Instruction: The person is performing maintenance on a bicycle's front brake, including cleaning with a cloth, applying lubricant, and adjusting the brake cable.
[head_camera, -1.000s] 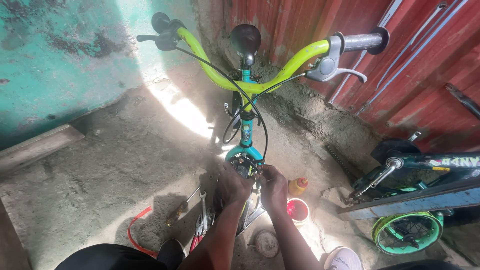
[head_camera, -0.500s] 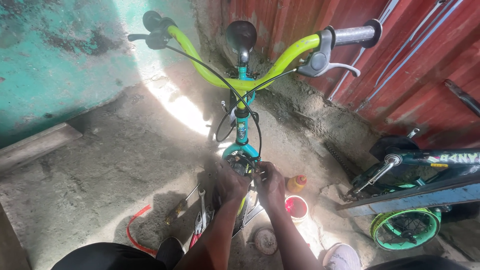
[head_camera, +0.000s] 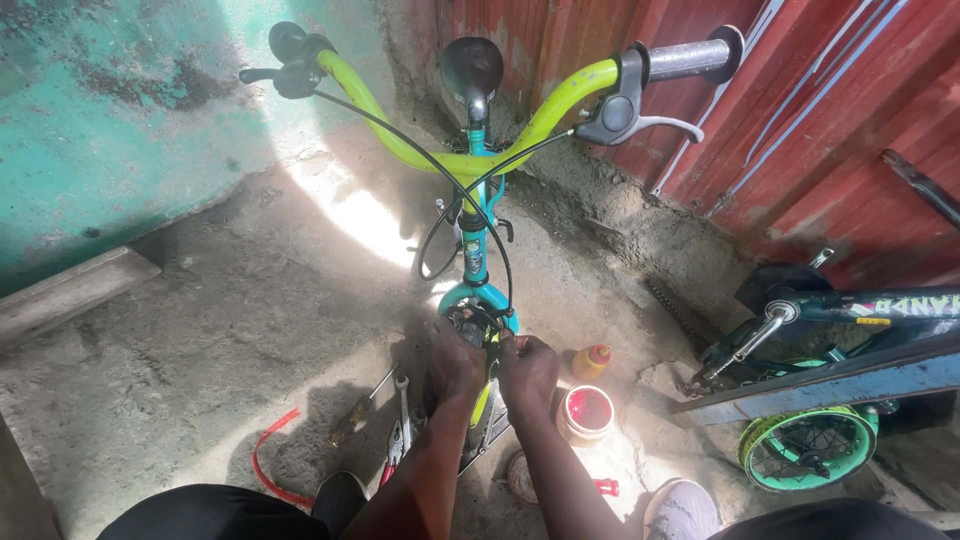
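A small teal bicycle frame (head_camera: 474, 250) with lime-green handlebars (head_camera: 460, 160) stands upside-down-looking in front of me, black saddle (head_camera: 472, 65) at the far end. Both hands are at its lower end by the bottom bracket (head_camera: 478, 322). My left hand (head_camera: 455, 360) is closed around the part there. My right hand (head_camera: 527, 372) is closed beside it, fingers pressed to the same spot. Whether either hand holds a tool is hidden.
On the dirt floor lie a screwdriver (head_camera: 358, 410), a spanner (head_camera: 404, 398), pliers (head_camera: 392, 452) and a red strap (head_camera: 265, 465). An open red-filled tub (head_camera: 586, 410) and a yellow bottle (head_camera: 592, 360) stand to the right. Another bicycle (head_camera: 830, 330) lies by the red corrugated wall (head_camera: 800, 110).
The view has tilted down slightly, so the bicycle sits higher in frame. Both hands have stayed at the bottom bracket, with small shifts only.
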